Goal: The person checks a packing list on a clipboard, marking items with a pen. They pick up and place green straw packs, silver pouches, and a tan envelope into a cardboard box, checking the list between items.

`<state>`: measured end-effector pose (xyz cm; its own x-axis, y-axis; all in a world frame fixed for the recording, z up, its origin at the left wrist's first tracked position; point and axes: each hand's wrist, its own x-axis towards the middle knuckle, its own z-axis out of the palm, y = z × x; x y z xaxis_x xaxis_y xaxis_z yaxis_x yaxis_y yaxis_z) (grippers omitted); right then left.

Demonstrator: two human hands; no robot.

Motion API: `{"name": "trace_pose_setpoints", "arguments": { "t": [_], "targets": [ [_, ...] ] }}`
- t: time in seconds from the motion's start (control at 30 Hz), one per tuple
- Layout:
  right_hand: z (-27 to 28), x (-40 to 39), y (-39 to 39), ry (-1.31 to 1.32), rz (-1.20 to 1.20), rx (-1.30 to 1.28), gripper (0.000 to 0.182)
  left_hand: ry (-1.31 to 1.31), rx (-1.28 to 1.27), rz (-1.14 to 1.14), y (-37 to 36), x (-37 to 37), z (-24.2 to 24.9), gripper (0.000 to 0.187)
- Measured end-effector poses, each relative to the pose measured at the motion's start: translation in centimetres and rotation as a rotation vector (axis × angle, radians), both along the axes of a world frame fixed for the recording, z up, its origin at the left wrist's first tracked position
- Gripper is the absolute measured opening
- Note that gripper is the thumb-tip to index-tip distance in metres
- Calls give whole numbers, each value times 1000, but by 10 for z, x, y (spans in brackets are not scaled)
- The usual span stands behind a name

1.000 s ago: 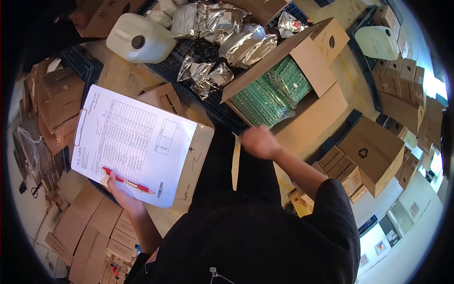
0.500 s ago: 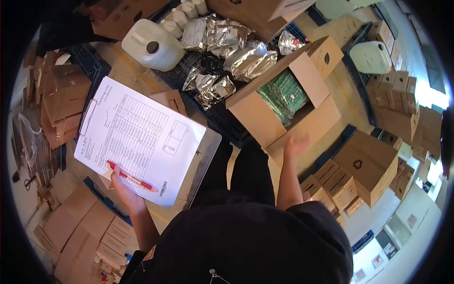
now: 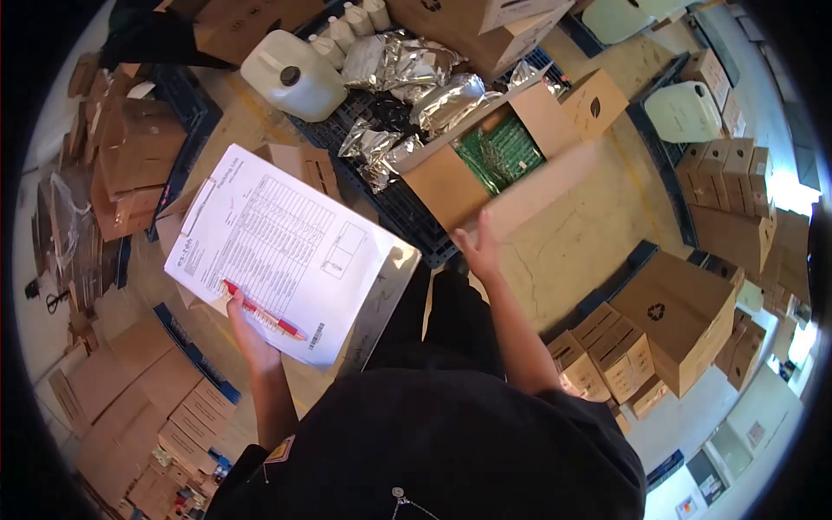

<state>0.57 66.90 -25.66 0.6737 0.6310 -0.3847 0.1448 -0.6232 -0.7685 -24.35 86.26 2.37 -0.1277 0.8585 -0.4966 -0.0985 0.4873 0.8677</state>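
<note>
My left hand [image 3: 254, 342] grips the lower edge of a clipboard [image 3: 399, 260], thumb on top. A printed packing list [image 3: 286, 234] lies on the board, and a red pen [image 3: 264, 310] rests across the sheet under my thumb. My right hand [image 3: 482, 253], thumb and fingers apart, is at the near corner of an open cardboard box [image 3: 442, 184]. Its fingertips are right at the base of a raised side flap [image 3: 542, 195], which is blurred. Inside the box, green bundled items [image 3: 503, 154] show under clear wrap.
The box sits on a dark pallet [image 3: 381, 204] with silver foil bags [image 3: 446, 104], a white jug [image 3: 293, 78] and several white bottles. Stacked cartons [image 3: 611, 347] stand at the right, flattened cardboard [image 3: 139, 152] at the left. A person's dark clothing [image 3: 160, 35] shows at top left.
My right hand has moved left and up to the box's near corner. The near-right flap has swung up and blurs. In view, the clipboard has shifted slightly right, still in my left hand.
</note>
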Motion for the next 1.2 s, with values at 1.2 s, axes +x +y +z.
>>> {"name": "trace_pose_setpoints", "arguments": {
  "t": [1.2],
  "targets": [
    [-141,83,-48,-553,396,-561,64,-44,-2,243,21,-64,-50,51]
  ]
}}
